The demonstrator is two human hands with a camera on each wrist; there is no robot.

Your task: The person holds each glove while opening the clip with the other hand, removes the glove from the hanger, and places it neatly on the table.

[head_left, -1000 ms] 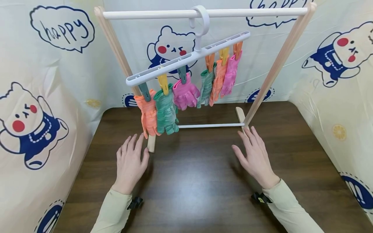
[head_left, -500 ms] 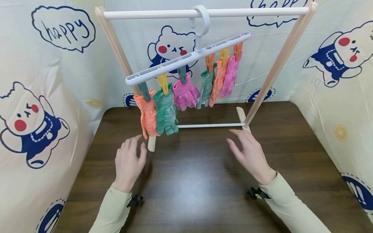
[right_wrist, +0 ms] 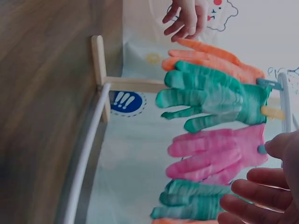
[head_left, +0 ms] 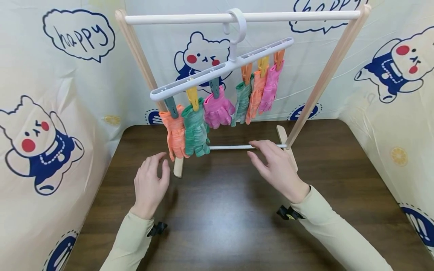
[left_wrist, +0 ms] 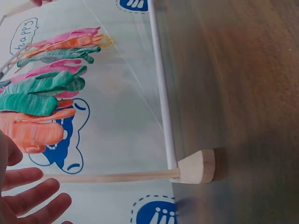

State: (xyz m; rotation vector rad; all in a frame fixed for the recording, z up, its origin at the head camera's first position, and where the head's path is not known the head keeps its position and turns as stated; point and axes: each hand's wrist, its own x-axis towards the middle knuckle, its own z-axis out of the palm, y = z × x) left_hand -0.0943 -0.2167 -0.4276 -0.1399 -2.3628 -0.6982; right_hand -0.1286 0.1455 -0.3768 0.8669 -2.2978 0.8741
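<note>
The empty right grip point(head_left: 278, 170), fingers loose, swings inward below the hanger point(head_left: 203, 77), while the left grip point(head_left: 149, 185), likewise empty, hovers below the hanger's left end, so the gloves point(head_left: 196, 131) pegged under the hanger seem unhandled.

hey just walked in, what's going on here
Someone's bare hands are raised by a small rack on a table. From its top rail hangs a white hanger, with six gloves, two each of orange, green and pink, held by clips. The left hand is nearest the end orange glove; the right hand reaches inward. Neither hand holds anything.
</note>
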